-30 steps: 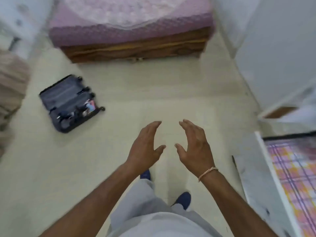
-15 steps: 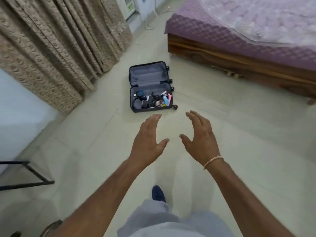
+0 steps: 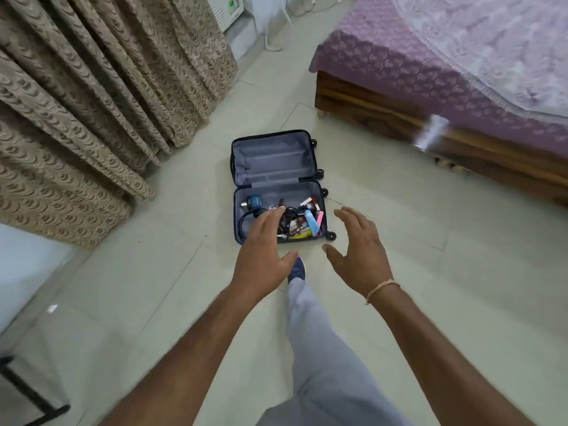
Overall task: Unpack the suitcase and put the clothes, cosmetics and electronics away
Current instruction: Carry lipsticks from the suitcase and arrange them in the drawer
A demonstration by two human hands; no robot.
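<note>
floor (image 3: 123,287): glossy smooth tile | bed frame (image 3: 384,115): polished wood | curtains (image 3: 92,103): textured cloth | suitcase (image 3: 273,158): fabric lining

Hidden and unclear parts of the floor scene

The left hand (image 3: 264,256) covers part of the suitcase's (image 3: 273,158) jumbled contents; small items at 3 o'clock inside blur together. The bed (image 3: 445,72) runs off the frame's right edge.

The open suitcase (image 3: 278,186), off to the far left a second ago, now lies straight ahead and much nearer. The left hand (image 3: 264,256) now overlaps its near half in view, and the right hand (image 3: 358,253) sits just right of it. The bed (image 3: 445,72) has swung to the far right, and curtains (image 3: 92,103) now fill the left.
</note>
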